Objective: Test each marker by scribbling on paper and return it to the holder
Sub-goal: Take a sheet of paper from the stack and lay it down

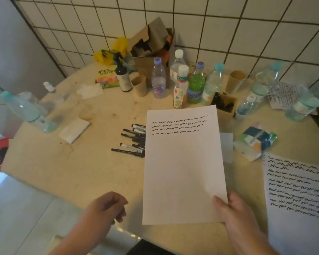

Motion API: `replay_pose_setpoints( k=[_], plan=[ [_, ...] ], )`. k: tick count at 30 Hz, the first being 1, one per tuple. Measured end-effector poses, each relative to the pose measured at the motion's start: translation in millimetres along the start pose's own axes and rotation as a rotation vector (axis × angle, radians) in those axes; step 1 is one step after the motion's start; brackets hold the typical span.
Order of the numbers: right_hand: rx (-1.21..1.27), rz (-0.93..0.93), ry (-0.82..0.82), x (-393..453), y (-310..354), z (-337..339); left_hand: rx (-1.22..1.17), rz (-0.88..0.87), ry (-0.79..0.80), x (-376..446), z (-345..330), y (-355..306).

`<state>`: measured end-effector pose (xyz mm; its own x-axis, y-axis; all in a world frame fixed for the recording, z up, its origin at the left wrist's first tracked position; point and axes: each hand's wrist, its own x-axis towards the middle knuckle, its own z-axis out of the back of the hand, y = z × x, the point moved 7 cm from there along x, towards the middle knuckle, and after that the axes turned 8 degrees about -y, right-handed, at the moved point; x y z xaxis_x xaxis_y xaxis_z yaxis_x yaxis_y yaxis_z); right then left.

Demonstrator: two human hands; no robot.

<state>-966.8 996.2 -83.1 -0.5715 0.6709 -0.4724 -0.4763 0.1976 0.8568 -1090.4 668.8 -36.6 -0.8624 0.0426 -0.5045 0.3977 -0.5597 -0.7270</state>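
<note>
My right hand [236, 210] pinches the lower right corner of a white sheet of paper [182, 172] and holds it above the table; a few rows of black scribbles run across its top. Several black markers [133, 142] lie in a loose pile on the table, partly under the sheet's left edge. A square wooden holder [226, 109] with dark things inside stands just beyond the sheet's top right corner. My left hand [107, 207] hovers at the table's near edge, fingers curled, with nothing in it.
A second scribbled sheet [296, 190] lies at the right edge. Several plastic bottles [158, 80], paper cups [139, 85] and a cardboard box [151, 45] crowd the back of the round table [63, 162]. A tissue pack [254, 142] and a folded napkin [74, 129] lie nearby.
</note>
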Motion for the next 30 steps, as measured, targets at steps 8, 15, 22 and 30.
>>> replay_pose_setpoints(
  k=[8,15,22,30],
  plan=[
    [-0.067,-0.071,-0.044,10.1,-8.6,-63.4,0.103,-0.009,0.071,80.3,30.2,-20.3],
    [-0.104,-0.118,-0.097,-3.0,1.1,-152.9,0.176,-0.080,0.190,184.1,88.3,-23.4],
    [-0.072,-0.208,-0.096,-22.1,48.8,-233.9,0.098,-0.107,0.177,256.7,131.7,-32.2],
    [-0.025,-0.256,-0.098,-2.0,35.6,-261.6,-0.155,-0.106,0.135,302.7,121.0,-52.9]
  ],
)
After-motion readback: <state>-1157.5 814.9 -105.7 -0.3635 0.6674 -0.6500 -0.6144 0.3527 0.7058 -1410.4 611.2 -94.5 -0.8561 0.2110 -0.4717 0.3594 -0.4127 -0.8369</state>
